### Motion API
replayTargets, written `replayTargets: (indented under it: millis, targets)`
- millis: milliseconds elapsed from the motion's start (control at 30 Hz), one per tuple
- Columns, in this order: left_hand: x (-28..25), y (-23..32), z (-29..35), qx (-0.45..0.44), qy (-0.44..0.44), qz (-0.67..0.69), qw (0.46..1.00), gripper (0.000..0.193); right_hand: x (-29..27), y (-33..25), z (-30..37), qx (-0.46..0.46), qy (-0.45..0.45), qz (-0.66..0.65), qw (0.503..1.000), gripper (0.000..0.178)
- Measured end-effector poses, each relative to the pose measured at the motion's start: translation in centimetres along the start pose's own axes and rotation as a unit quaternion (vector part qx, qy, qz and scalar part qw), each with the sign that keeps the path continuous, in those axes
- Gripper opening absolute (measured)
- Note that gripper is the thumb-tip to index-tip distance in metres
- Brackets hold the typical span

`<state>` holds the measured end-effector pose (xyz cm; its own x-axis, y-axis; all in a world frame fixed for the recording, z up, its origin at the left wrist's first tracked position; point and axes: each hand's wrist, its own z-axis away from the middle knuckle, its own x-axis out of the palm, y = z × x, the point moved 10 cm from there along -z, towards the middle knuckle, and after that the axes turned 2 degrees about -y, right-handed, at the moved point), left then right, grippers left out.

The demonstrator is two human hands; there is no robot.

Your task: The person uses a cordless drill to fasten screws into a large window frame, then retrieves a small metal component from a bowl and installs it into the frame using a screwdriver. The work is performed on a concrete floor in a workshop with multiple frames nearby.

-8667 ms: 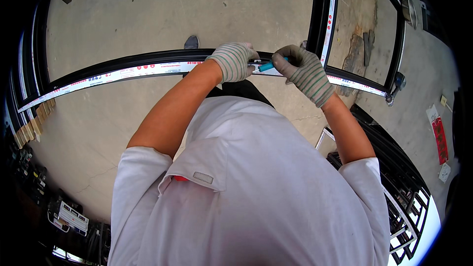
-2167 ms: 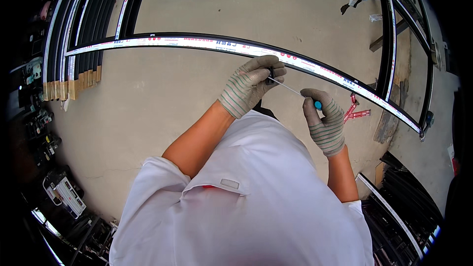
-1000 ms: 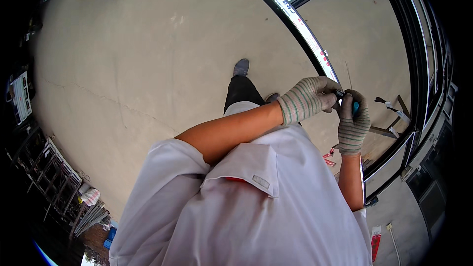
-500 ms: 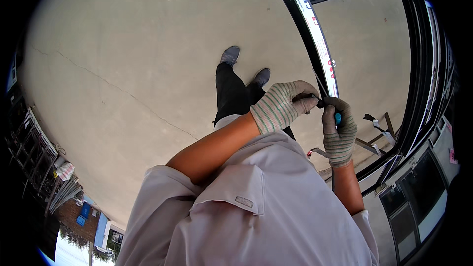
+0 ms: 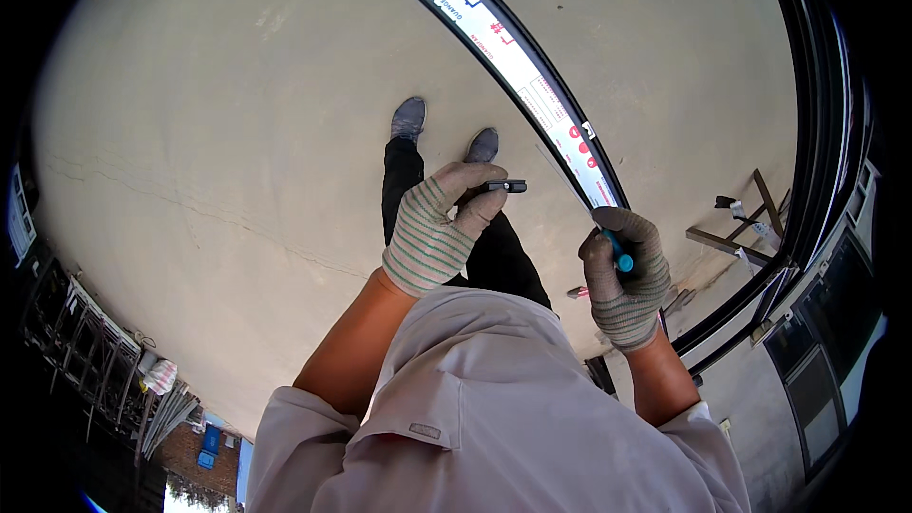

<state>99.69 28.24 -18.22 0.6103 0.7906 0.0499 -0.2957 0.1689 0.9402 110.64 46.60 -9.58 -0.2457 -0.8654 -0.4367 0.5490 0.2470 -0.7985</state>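
Observation:
My left hand (image 5: 439,226), in a pale work glove with green stripes, pinches a small black oblong part (image 5: 506,187) between thumb and fingers; most of it sticks out to the right. In a matching glove, my right hand (image 5: 627,275) is closed round a screwdriver (image 5: 622,260) with a teal handle. Its thin shaft points up and left, alongside the frame's edge. Just beyond the right hand stands a dark metal window frame (image 5: 532,76) covered in printed white protective film. A small light-coloured fitting (image 5: 588,130) sits on the frame's right edge.
Brown angled metal stand pieces (image 5: 736,242) lie at the right, near a dark frame rail (image 5: 807,133). A paned window unit (image 5: 817,342) is at the lower right. Metal racks and pipes (image 5: 171,423) crowd the lower left. Concrete floor (image 5: 237,114) lies under my shoes.
My hands have come apart: the left went left with the black part, the right slightly lower with the screwdriver. The view has shifted, so the frame appears further left.

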Motion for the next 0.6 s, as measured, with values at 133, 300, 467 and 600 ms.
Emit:
replayTargets:
  millis: [133, 300, 467, 600]
  targets:
    - [0.9, 2.1, -1.8, 0.069, -0.011, -0.102, 0.992, 0.027, -2.0, 2.5, -0.4, -0.054, 0.102, 0.008, 0.993, 0.027]
    - [2.8, 6.9, -5.9, 0.208, -0.024, -0.262, 0.942, 0.036, -4.3, 6.0, -0.8, -0.074, 0.220, 0.056, 0.971, 0.033]
    - [3.8, 7.6, -8.7, 0.285, -0.001, -0.290, 0.913, 0.033, -4.8, 6.3, -1.3, -0.123, 0.185, 0.111, 0.969, 0.046]
    - [3.4, 7.6, -9.2, 0.298, 0.085, -0.276, 0.910, 0.020, -5.0, 5.4, -3.0, -0.175, 0.157, 0.057, 0.970, 0.045]
